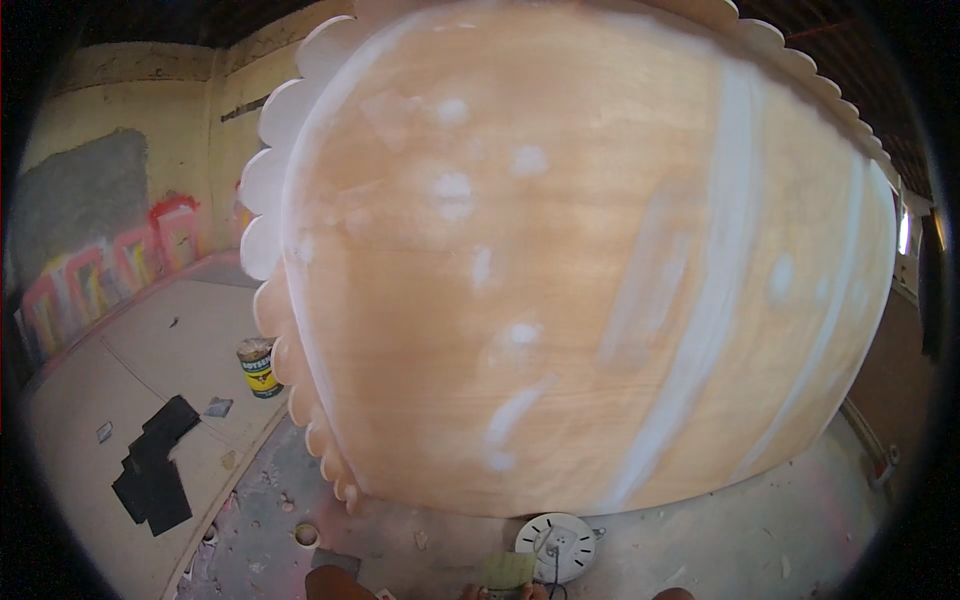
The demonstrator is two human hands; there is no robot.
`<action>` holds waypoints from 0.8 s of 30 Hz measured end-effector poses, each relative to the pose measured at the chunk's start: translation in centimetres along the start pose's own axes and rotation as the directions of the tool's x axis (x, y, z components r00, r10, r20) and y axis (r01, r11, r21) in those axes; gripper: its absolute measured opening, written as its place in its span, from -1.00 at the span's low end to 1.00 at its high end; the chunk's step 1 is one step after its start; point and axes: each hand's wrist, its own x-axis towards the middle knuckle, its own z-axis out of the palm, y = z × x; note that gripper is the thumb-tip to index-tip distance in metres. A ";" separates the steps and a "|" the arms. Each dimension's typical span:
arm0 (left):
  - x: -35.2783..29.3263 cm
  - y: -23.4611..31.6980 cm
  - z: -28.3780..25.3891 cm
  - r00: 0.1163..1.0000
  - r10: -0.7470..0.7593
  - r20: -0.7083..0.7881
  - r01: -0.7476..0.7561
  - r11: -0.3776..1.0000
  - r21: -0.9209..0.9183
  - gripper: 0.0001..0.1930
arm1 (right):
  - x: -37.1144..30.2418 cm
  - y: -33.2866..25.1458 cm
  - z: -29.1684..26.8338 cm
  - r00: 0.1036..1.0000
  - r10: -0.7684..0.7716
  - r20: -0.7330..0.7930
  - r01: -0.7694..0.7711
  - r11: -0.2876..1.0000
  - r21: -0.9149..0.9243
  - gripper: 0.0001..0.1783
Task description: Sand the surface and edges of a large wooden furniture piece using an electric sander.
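At the lower edge, a yellow-green sheet (pixel 509 569) shows between my two hands. Only fingertips of my left hand (pixel 471 593) are in view, closed at the sheet's left side. My right hand (pixel 536 592) pinches its right side, also mostly cut off by the frame. What the sheet is exactly, I cannot make out. Just beyond it stands a large curved wooden panel (pixel 560 260) with white filler patches and stripes. A scalloped trim (pixel 262 235) runs along its left edge. A round white slotted disc (pixel 570 570) lies on the floor beside my right hand.
A yellow and dark paint can (pixel 262 370) stands left of the panel on a light board (pixel 90 400). Black sheets (pixel 158 470) lie overlapping on that board, with small grey scraps nearby. A round ring or lid (pixel 306 535) rests on the grey floor. My knees (pixel 330 582) show below.
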 end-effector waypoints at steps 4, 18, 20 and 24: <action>-2.2 -4.2 -2.3 0.998 -0.003 -0.055 0.005 0.999 0.051 -0.27 | 1.1 -6.2 -22.9 0.969 0.178 -0.171 -0.084 0.889 0.451 -0.48; -1.9 4.7 -5.6 0.811 0.489 0.322 -0.584 0.712 0.390 -0.32 | 8.7 3.5 -26.7 0.759 -0.267 0.593 -0.541 0.247 0.804 -0.70; -1.6 5.3 -5.9 0.756 0.537 0.374 -0.654 0.620 0.433 -0.33 | 9.2 3.7 -26.1 0.898 -0.363 0.250 -0.140 0.303 0.943 -0.72; -2.5 6.2 -6.4 0.669 0.594 0.448 -0.738 0.454 0.499 -0.34 | 6.3 3.5 -26.5 0.812 -0.526 -0.252 0.454 0.299 0.840 -0.75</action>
